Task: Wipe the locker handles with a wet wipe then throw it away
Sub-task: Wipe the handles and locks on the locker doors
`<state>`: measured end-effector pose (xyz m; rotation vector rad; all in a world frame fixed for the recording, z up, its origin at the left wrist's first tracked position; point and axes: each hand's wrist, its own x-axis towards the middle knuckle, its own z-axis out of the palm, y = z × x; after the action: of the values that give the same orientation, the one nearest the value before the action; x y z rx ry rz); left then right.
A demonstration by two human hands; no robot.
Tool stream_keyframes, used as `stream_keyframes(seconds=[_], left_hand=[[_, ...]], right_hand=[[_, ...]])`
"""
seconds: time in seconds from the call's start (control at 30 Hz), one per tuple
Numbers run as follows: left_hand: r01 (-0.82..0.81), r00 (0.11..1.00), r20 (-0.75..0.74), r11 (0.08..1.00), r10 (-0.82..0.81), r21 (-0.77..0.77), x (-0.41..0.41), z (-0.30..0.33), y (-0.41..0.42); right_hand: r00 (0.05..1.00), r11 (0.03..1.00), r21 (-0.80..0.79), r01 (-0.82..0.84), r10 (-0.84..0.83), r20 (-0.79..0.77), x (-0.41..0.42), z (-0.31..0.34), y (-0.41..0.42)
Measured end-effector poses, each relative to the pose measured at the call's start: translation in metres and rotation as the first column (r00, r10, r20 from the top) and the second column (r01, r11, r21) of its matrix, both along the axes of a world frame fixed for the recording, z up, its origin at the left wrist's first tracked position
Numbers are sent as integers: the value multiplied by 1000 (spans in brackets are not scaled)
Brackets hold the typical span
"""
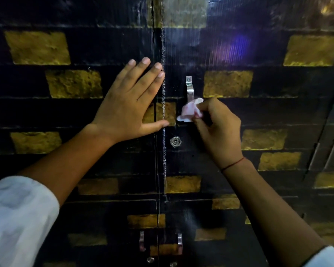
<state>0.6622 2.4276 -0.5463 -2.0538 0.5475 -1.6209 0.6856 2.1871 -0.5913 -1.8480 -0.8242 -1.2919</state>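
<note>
A silver metal handle (189,87) is screwed upright on the right-hand locker door, its lower half hidden behind a crumpled white wet wipe (189,111). My right hand (218,132) pinches the wipe and holds it against the lower part of that handle. My left hand (130,102) lies flat with straight, spread fingers on the left-hand door, beside the gap between the doors. Two more silver handles, the lower left handle (141,240) and the lower right handle (180,243), sit on the doors below.
The locker doors are black with gold brick-shaped patches. A round keyhole lock (175,141) sits under the upper handle, and two more locks show at the bottom edge. A dark cabinet with long bar handles (323,155) stands to the right.
</note>
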Motion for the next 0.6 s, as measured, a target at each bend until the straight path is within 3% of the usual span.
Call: stream_keyframes(seconds=[0.13, 0.23, 0.33, 0.6], left_hand=[[14, 1000, -10, 997, -14, -75, -6, -14, 11], [-13, 1000, 11, 989, 15, -147, -8, -28, 18], [-11, 1000, 18, 987, 15, -162, -8, -31, 21], [-42, 999, 25, 990, 46, -132, -9, -30, 18]], right_hand=[[956, 991, 112, 78, -106, 274, -23, 4, 9], [837, 953, 5, 302, -267, 477, -23, 34, 38], [735, 829, -98, 551, -426, 528, -6, 36, 50], [732, 797, -200, 570, -382, 564, -2, -13, 25]])
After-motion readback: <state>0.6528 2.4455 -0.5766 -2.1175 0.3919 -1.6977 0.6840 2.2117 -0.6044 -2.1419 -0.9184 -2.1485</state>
